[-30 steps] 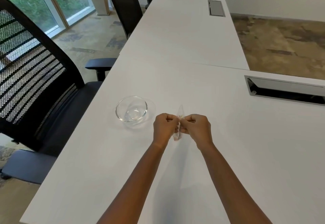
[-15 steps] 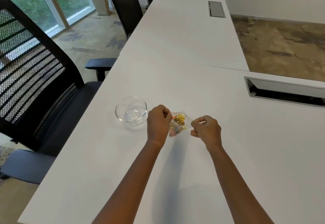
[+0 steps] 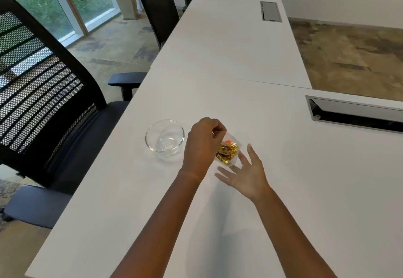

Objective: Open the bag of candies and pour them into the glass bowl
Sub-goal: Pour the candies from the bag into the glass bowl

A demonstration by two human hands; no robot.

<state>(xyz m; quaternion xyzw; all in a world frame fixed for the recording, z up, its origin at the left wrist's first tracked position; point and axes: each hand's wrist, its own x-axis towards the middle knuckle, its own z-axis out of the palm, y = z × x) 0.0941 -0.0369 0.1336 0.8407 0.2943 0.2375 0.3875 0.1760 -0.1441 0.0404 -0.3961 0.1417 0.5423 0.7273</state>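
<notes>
While the left hand [image 3: 204,144] pinches the top edge of the bag [image 3: 229,152] between thumb and fingertips, the right hand [image 3: 246,174] is spread flat and holds nothing, its fingertips just beside the bag's lower corner; whether they touch it I cannot tell. The bag hangs or rests just above the table [image 3: 218,81], to the right of the bowl [image 3: 165,136] and close to it.

Clear, thin film makes up the bag, so it should be light, limp and a little slick. It will sag around whatever is inside and offers no stiff edge except near the mouth. Small candies [image 3: 226,151] in crinkled gold foil, with a bit of orange among them, bunch in the lower half. They look hard and loose, likely to shift and tumble out all at once. The best hold seems to be the upper rim for steering, with the free hand lifting a bottom corner to tip.

Round, smooth, thick-walled glass forms the bowl, which stands empty and upright. It is breakable but steady. Matte white laminate covers the table. A black mesh-backed chair [image 3: 43,94] stands at the left.
</notes>
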